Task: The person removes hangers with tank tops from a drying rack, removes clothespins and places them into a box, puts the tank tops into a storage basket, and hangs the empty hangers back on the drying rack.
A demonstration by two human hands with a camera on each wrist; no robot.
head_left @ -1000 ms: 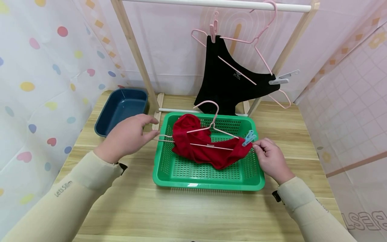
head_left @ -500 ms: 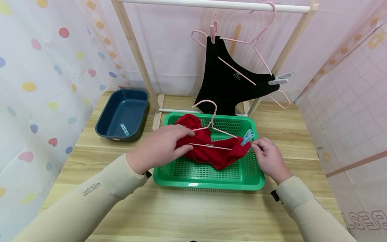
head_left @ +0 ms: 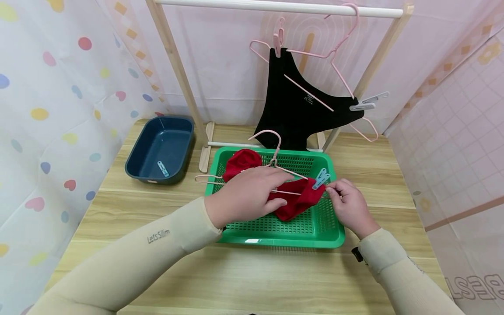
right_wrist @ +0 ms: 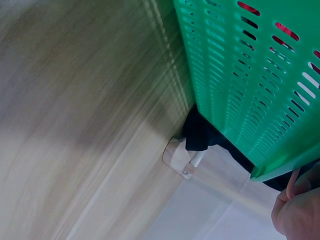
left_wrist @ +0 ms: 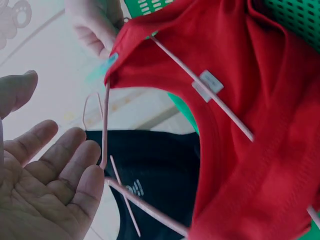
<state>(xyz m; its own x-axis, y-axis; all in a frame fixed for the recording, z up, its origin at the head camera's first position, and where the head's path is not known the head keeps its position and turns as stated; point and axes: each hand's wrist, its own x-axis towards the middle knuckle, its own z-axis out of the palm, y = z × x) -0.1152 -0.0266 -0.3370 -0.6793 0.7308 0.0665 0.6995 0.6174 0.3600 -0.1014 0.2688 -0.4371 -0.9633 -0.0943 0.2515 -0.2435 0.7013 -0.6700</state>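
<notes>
A pair of red underpants point(head_left: 293, 204) hangs on a pink hanger point(head_left: 280, 142) over the green basket point(head_left: 275, 241). A light blue clothespin point(head_left: 320, 178) clips the right corner to the hanger. My right hand point(head_left: 349, 209) pinches the hanger's right end beside that clothespin; the right wrist view shows a bit of the pink hanger point(right_wrist: 293, 183) between thumb and finger. My left hand point(head_left: 250, 192) hovers over the middle of the underpants, hiding part of them. Its fingers point(left_wrist: 67, 162) are relaxed in the left wrist view, with nothing in them.
Behind the basket stands a rack with a white rod point(head_left: 283, 6), where black underpants point(head_left: 291, 105) hang on another pink hanger, clipped by a pink clothespin point(head_left: 278, 39) and a grey one point(head_left: 364, 106). A blue tub point(head_left: 157, 144) at left holds a blue clothespin point(head_left: 162, 169).
My left hand has moved from the hanger's left end rightward across the red underpants. The clothespin in the tub came into sight. My right hand has stayed nearly still.
</notes>
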